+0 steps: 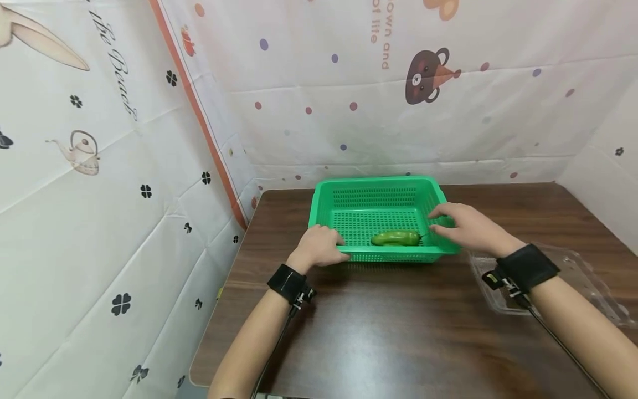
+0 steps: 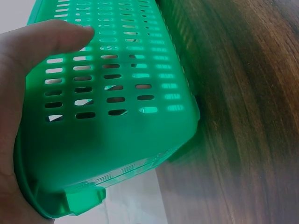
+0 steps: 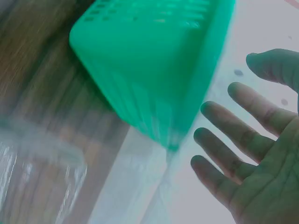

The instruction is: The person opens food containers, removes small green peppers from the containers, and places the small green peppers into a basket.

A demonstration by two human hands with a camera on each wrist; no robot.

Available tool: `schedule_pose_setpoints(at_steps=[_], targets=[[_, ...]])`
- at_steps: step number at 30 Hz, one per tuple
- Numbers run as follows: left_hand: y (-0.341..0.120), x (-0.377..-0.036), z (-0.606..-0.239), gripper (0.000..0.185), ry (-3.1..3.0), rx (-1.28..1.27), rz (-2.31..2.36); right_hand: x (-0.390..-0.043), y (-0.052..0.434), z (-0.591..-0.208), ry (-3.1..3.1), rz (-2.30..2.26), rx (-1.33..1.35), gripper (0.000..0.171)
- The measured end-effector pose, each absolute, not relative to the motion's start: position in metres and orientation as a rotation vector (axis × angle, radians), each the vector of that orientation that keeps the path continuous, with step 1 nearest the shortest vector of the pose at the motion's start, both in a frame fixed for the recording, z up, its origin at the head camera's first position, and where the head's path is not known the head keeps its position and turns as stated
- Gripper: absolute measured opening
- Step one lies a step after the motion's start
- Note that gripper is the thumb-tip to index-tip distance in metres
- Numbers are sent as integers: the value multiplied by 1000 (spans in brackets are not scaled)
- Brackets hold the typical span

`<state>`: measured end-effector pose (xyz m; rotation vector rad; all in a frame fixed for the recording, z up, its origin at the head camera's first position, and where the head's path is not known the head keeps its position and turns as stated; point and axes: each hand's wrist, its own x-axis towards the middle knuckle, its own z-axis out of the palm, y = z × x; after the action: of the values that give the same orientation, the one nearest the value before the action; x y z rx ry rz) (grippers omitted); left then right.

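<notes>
A green perforated plastic basket (image 1: pixel 374 182) stands on the dark wooden table (image 1: pixel 399 332). One green vegetable (image 1: pixel 395 238), like a pepper, lies inside near the front wall. My left hand (image 1: pixel 326 245) grips the basket's near-left corner; in the left wrist view its fingers (image 2: pixel 46 42) lie curled against the slotted wall (image 2: pixel 121 116). My right hand (image 1: pixel 446 223) hovers with fingers spread over the basket's right rim and holds nothing. The right wrist view shows that hand (image 3: pixel 243 158) open beside the blurred basket (image 3: pixel 154 60).
A clear plastic clamshell container (image 1: pixel 583 277) lies on the table under my right forearm, also in the right wrist view (image 3: pixel 37 182). Patterned cloth walls close in the left, back and right. The table's left edge runs near the left wall.
</notes>
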<state>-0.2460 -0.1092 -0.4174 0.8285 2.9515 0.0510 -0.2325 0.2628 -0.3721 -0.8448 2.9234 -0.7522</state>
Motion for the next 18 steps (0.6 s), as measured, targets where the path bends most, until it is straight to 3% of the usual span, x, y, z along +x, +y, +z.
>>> schedule_pose_setpoints(at_steps=[18], targets=[[-114, -250, -426, 41, 2963, 889, 53, -182, 319, -387, 3064, -588, -585, 26]])
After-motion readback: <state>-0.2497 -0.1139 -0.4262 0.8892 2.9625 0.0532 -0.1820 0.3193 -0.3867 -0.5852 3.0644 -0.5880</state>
